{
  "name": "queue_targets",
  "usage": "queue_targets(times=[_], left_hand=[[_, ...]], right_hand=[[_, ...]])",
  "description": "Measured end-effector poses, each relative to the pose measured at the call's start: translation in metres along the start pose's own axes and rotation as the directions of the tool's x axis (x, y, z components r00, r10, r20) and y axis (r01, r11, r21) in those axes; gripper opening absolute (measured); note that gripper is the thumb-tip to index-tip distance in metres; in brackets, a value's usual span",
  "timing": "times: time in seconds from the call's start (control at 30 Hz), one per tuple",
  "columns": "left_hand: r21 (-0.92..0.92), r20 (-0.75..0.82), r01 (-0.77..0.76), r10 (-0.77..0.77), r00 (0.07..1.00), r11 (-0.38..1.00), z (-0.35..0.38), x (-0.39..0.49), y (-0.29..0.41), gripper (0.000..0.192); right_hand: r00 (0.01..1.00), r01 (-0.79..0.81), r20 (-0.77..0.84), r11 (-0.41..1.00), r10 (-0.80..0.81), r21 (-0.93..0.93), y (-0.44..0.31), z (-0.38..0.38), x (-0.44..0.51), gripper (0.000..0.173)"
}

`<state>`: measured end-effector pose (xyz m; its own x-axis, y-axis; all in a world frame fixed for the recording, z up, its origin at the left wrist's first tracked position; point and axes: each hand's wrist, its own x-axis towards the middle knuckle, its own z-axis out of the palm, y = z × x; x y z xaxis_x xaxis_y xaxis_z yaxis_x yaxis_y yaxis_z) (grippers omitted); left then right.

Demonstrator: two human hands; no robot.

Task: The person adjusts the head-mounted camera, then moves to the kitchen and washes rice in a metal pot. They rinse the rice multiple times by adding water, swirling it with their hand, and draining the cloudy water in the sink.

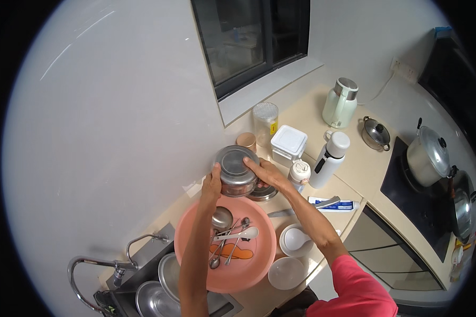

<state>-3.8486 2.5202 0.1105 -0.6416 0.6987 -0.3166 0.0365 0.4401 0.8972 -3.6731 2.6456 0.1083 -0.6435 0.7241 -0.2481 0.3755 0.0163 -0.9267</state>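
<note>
Between both hands is a round, shiny container (236, 162) with a ringed grey top, above the far rim of a pink plastic basin (263, 261). My left hand (212, 185) grips its left side, thumb near the top edge. On the right side, my right hand (269, 172) holds it with the thumb on top. Another round metal vessel (265, 193) shows partly beneath it. Inside the basin lie a metal ladle (222, 218), a white spoon (248, 233) and several metal spoons (215, 262). My left forearm hides part of the basin.
Left stand a sink faucet (91, 260) and metal bowls (152, 299). White bowls (286, 273), a knife (279, 213) and a tube (347, 205) lie right of the basin. Behind are a white thermos (330, 162), lidded box (288, 140) and kettle (338, 107). Pots (426, 158) occupy the cooktop (396, 190).
</note>
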Motion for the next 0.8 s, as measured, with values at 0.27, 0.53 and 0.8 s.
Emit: queue_targets(times=[0.27, 0.53, 0.8], left_hand=[[0.03, 0.036, -0.069, 0.068, 0.997, 0.997, 0.037, 0.071, -0.048, 0.083], [0.205, 0.244, 0.037, -0.087, 0.966, 0.978, 0.021, 0.074, -0.041, 0.083], [0.157, 0.41, 0.131, -0.186, 0.893, 0.979, 0.011, 0.07, -0.032, 0.068]], right_hand=[[0.982, -0.106, -0.18, 0.964, 0.063, -0.245, 0.037, -0.005, 0.037, 0.1], [0.971, -0.101, -0.237, 0.915, 0.006, -0.391, 0.055, 0.004, 0.053, 0.093], [0.98, -0.122, -0.196, 0.859, 0.026, -0.498, 0.041, 0.004, 0.044, 0.091]])
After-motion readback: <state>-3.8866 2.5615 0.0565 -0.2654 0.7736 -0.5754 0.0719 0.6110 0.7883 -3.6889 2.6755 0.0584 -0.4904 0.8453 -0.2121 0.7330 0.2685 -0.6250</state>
